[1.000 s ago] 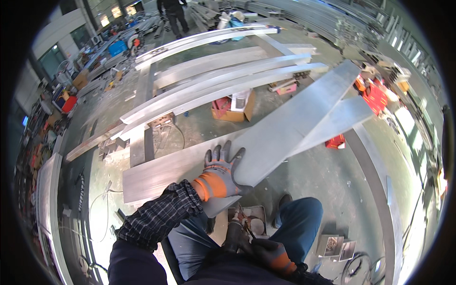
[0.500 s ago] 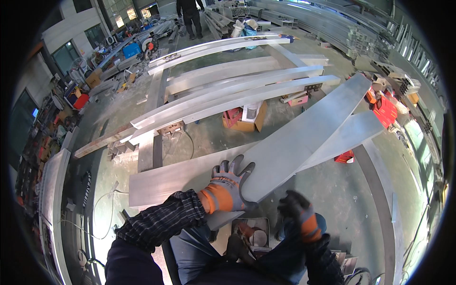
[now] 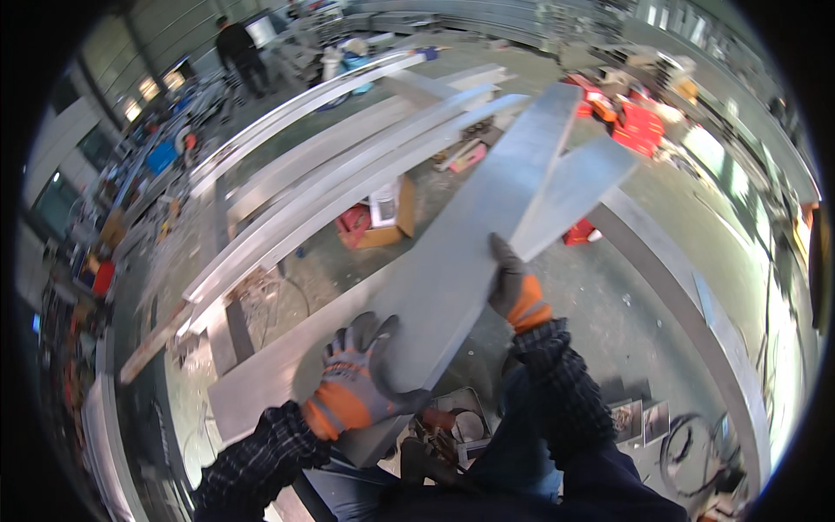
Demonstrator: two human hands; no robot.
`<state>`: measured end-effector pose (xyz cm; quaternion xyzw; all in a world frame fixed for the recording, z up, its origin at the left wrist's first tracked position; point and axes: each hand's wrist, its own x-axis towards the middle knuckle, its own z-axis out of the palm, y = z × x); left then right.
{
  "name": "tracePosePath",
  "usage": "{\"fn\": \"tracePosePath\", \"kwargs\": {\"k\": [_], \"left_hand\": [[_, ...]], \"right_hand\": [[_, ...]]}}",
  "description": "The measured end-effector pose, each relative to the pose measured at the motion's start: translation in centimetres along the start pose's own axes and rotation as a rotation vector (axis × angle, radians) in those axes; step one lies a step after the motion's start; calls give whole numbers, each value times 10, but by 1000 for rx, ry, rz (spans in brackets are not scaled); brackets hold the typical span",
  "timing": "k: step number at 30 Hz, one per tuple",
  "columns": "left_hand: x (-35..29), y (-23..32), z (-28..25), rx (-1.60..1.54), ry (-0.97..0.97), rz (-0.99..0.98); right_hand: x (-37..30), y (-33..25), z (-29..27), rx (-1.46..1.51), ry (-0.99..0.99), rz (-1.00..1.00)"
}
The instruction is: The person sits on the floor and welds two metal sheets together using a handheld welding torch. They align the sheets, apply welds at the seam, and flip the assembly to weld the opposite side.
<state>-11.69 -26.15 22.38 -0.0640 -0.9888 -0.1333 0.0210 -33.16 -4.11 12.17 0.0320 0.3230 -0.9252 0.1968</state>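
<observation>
A long flat silver metal profile (image 3: pixel 461 252) slants from near my lap to the far right. My left hand (image 3: pixel 352 374), in a grey and orange work glove, lies on its near end, fingers spread and thumb by the end edge. At its right edge my right hand (image 3: pixel 515 291), gloved alike, is closed on the profile, with fingertips on the upper face. Beneath, a second flat end (image 3: pixel 587 187) juts out to the right. Another flat silver part (image 3: pixel 261 391) shows to the left; whether these lower parts join is hidden.
Several long metal profiles (image 3: pixel 348 204) lie on supports ahead. An open cardboard box (image 3: pixel 391 222) stands beneath them. A curved-looking metal beam (image 3: pixel 687 278) runs along the right. Red cases (image 3: pixel 639 129) lie at the far right. A person (image 3: pixel 241 52) stands far left.
My right hand has moved up and forward from beside my knee onto the profile's right edge. My left hand stays on the near end. The whole view has swung toward the right.
</observation>
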Motion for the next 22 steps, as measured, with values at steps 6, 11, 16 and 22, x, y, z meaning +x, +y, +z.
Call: {"fn": "tracePosePath", "kwargs": {"k": [6,11,16,22], "left_hand": [[-5,6,-7,81,7,76],[-9,-5,-16,57,-6,123],[1,-22,-2,11,63,295],[21,-27,3,139,-94,210]], "right_hand": [[-29,5,5,-28,4,-88],[-46,10,-4,-49,43,-117],[-63,0,-9,-188,137,-166],[-65,-30,-26,-577,226,198]]}}
